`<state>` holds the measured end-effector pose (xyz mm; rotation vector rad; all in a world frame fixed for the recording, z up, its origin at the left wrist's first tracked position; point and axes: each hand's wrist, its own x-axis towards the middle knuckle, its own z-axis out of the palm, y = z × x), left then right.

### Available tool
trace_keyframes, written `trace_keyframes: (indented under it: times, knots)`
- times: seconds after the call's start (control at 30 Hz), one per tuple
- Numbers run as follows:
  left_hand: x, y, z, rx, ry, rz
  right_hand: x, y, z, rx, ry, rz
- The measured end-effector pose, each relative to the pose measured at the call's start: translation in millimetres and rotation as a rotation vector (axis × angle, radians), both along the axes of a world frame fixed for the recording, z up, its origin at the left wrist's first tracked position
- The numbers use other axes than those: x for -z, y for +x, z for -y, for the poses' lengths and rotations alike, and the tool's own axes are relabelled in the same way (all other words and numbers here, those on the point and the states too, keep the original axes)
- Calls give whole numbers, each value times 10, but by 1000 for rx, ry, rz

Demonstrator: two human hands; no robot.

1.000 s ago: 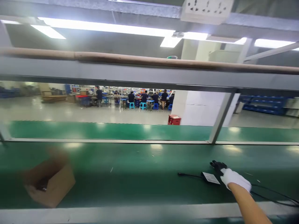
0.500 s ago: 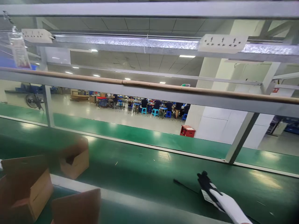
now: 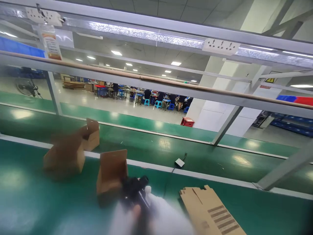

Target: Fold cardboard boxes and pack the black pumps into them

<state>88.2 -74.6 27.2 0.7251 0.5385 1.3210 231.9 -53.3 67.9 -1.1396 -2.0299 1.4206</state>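
Note:
Low in the middle of the view my hands are a white smear of gloves with dark fingertips. My left hand (image 3: 121, 219) and my right hand (image 3: 168, 216) are both blurred by motion, so their fingers cannot be read. The dark fingertips (image 3: 135, 189) lie against an open brown carton (image 3: 111, 173) that stands upright on the green bench. A black adapter with a white label (image 3: 179, 162) lies on the green conveyor belt (image 3: 151, 147) beyond, its cable trailing towards me.
A stack of flattened cartons (image 3: 211, 209) lies at the lower right. Two more open cartons, one (image 3: 65, 156) on the bench and one (image 3: 92, 133) on the belt, sit to the left. A grey frame rail with socket strips (image 3: 221, 45) crosses overhead. People sit working far behind.
The view has swung left and down. My right hand has left the adapter on the belt and come back to the near carton. The adapter now lies alone, farther from me.

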Motion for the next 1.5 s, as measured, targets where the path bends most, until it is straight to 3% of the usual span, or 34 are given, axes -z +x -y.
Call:
trace_keyframes:
  times: [0.17,0.23,0.3,0.37,0.43,0.53,0.6,0.67,0.73,0.83,0.9,1.0,1.07,1.17,1.3,1.4,1.5]
  knots:
    - [-294,-654,-40,-28,-41,345,-98,71,156,-76,134,264]
    - [-375,-946,-81,-18,-14,531,-169,130,208,-24,172,359]
    - [-381,-1171,-102,-58,45,561,-275,178,259,93,188,389]
    - [-315,-1296,-99,-115,79,438,-409,205,298,216,284,347]
    - [-211,-1327,-92,-111,109,237,-556,186,322,256,511,255]
    - [-82,-1281,-94,22,173,-86,-781,12,313,167,894,148]
    - [-64,-1236,-98,114,229,-265,-900,-203,242,39,998,133]
    - [-105,-1201,-93,190,327,-406,-943,-446,88,-78,968,152]
    - [-176,-1184,-77,294,448,-513,-874,-663,-130,-174,844,171]
    - [-244,-1215,-42,506,521,-594,-584,-872,-437,-304,482,118]
    - [-224,-1271,-27,560,498,-613,-354,-928,-534,-296,253,74]
    - [-127,-1354,-29,384,455,-535,-128,-915,-485,-183,68,93]
    - [-68,-1361,-47,187,414,-449,-98,-878,-386,-174,88,73]
    - [-36,-1285,-94,-22,337,-444,-174,-855,-278,-201,186,62]
    - [5,-1216,-214,-132,321,-498,-315,-910,-303,-80,269,275]
    - [169,-1315,-394,-301,449,-686,-404,-972,-427,-32,417,377]
    - [464,-1442,-650,-573,555,-996,-476,-1067,-638,8,560,493]
